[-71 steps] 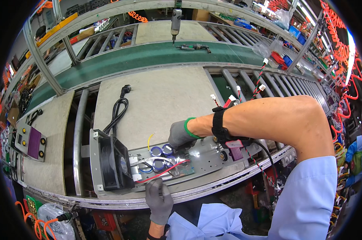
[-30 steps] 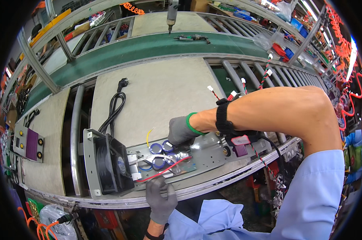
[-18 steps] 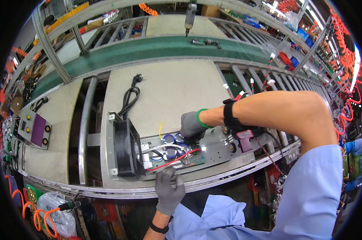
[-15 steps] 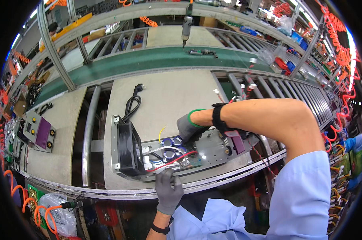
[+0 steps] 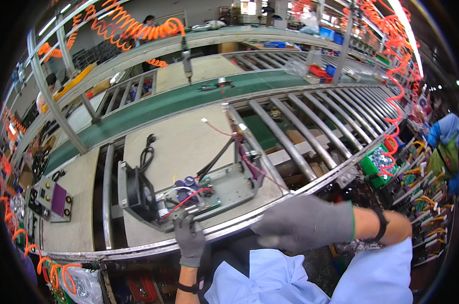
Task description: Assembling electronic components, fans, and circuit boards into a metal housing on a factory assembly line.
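A grey metal equipment chassis [image 5: 232, 191] lies open on the board, with a black fan [image 5: 139, 195] upright at its left end. Inside are blue-purple capacitors [image 5: 188, 188] on a circuit board, a red wire [image 5: 181, 206] and a white one. My left hand [image 5: 190, 243], in a grey glove, rests at the chassis's near edge beside the board, its fingers loosely bent and apart. In front of the roller line is my right hand [image 5: 308, 223], also gloved, away from the chassis. Motion smears its fingers, so I cannot tell whether it holds anything.
A finished-looking unit with a purple panel [image 5: 61, 201] stands to the left. Metal rollers [image 5: 310, 133] run off to the right. A hanging screwdriver [image 5: 187, 63] is above the green belt [image 5: 163, 99]. A green bin of screws [image 5: 379, 161] sits at right.
My right hand has come out of the chassis and moved right and toward me. My left hand stays at the near edge. The view has swung to the right.
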### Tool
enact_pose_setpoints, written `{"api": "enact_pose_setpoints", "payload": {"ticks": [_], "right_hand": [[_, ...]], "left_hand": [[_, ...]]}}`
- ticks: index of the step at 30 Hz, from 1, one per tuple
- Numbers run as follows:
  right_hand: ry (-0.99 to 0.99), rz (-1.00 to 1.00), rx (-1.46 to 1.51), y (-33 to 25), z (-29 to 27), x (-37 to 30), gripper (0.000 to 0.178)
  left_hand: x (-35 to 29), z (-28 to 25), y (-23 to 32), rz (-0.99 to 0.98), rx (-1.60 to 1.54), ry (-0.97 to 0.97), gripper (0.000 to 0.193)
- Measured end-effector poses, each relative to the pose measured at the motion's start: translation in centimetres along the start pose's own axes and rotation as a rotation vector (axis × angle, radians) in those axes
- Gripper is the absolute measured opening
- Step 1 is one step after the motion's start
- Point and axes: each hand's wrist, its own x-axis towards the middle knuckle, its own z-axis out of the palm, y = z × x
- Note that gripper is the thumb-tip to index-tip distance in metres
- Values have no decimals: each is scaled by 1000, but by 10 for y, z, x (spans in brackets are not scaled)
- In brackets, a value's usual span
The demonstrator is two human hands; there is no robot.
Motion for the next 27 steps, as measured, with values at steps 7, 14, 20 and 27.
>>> {"api": "enact_pose_setpoints", "payload": {"ticks": [7,14,20,27], "right_hand": [[85,1059,222,125,177,-229,39],[1803,1482,-361,150,232,-501,20],[2094,2079,-737,80,237,-651,54],[2117,1989,-571,33,244,-796,84]], "left_hand": [[-11,9,-32,-62,-180,-177,54],[5,-25,33,128,116,-166,35],[14,-25,53,106,67,-161,29],[14,-22,38,175,148,-170,32]]}}
